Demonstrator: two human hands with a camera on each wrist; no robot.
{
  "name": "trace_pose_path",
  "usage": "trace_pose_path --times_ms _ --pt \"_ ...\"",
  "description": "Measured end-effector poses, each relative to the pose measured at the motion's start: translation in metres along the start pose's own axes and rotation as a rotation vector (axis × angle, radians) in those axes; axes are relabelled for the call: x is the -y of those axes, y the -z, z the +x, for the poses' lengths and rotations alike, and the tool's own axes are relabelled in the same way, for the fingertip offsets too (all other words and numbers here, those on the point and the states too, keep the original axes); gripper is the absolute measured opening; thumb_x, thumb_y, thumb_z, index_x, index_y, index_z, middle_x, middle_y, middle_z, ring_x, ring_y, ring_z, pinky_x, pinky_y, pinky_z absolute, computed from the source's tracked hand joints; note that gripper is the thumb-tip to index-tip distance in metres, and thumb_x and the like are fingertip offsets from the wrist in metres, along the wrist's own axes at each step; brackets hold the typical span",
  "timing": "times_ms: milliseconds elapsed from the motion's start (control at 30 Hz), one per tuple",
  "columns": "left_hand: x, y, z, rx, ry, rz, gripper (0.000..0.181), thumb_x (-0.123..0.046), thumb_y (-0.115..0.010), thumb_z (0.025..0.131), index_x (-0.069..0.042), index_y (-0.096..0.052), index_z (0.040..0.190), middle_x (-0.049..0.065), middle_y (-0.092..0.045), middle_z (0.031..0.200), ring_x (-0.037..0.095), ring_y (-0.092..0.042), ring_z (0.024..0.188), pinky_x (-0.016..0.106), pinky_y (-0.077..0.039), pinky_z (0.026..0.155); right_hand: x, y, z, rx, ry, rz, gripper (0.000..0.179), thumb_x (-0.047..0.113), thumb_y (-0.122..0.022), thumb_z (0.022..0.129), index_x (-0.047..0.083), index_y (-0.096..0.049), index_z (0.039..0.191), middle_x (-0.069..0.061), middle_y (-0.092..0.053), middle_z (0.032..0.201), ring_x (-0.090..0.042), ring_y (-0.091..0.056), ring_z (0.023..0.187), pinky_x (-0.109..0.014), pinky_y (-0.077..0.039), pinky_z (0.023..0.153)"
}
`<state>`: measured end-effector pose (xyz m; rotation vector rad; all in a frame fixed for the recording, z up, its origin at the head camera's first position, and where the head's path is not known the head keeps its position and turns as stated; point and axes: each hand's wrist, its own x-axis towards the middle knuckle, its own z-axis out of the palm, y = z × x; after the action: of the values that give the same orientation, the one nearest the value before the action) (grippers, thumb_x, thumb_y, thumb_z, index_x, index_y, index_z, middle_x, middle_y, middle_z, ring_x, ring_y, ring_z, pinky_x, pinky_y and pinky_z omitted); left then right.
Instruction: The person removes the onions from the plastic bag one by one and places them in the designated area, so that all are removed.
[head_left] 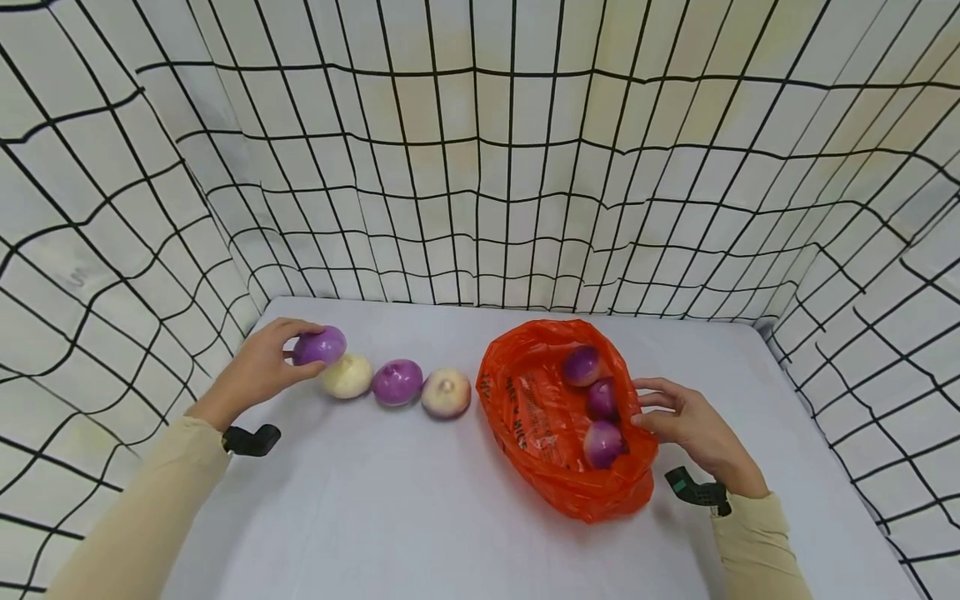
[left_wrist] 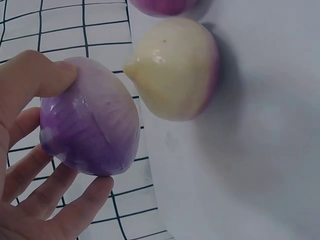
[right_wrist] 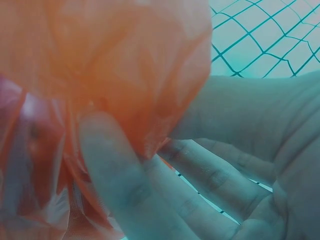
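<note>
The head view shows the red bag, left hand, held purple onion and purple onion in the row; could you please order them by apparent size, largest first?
1. Red bag
2. Left hand
3. Held purple onion and purple onion in the row: too alike to rank

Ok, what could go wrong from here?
The glossy, rounded purple onion in the left hand could slip and knock the pale yellowish onion near it. The thin, red plastic bag, pinched at its rim by the right hand, might tip or tear if pulled, perhaps letting its three purple onions roll out.
</note>
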<state>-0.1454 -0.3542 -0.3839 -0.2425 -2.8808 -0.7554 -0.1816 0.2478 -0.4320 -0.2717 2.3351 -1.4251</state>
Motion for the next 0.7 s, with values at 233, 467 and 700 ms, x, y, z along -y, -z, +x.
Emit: trace_pose_path --times_ms 233,467,700 --pt "0.010 0.002 -0.006 0.019 0.068 -0.003 0.058 -0.016 -0.081 0.089 0.003 -0.058 0.139 0.029 -0.056 0.140 0.046 -0.056 0.124 0.063 -0.055 0.099 -0.001 0.000 0.001 -0.001 0.000 -0.004 0.063 0.031 -0.075 0.094 0.014 -0.050 0.149 -0.021 -0.065 0.139 -0.025 -0.075 0.106 -0.035 -0.064 0.086" --pt "0.019 0.001 -0.007 0.064 0.154 -0.010 0.062 -0.021 -0.078 0.091 0.001 -0.054 0.144 0.030 -0.051 0.145 0.048 -0.054 0.128 0.064 -0.054 0.102 -0.002 0.000 0.001 -0.004 0.001 0.009 0.062 0.030 -0.075 0.094 0.014 -0.050 0.149 -0.021 -0.064 0.141 -0.026 -0.074 0.109 -0.035 -0.064 0.087" --pt "0.032 0.001 -0.009 0.056 0.196 -0.015 0.066 -0.031 -0.081 0.090 -0.001 -0.055 0.143 0.028 -0.054 0.144 0.048 -0.052 0.128 0.066 -0.051 0.100 -0.001 0.002 0.000 0.000 0.009 0.006 0.064 0.029 -0.074 0.095 0.011 -0.048 0.150 -0.024 -0.062 0.142 -0.025 -0.073 0.109 -0.034 -0.064 0.087"
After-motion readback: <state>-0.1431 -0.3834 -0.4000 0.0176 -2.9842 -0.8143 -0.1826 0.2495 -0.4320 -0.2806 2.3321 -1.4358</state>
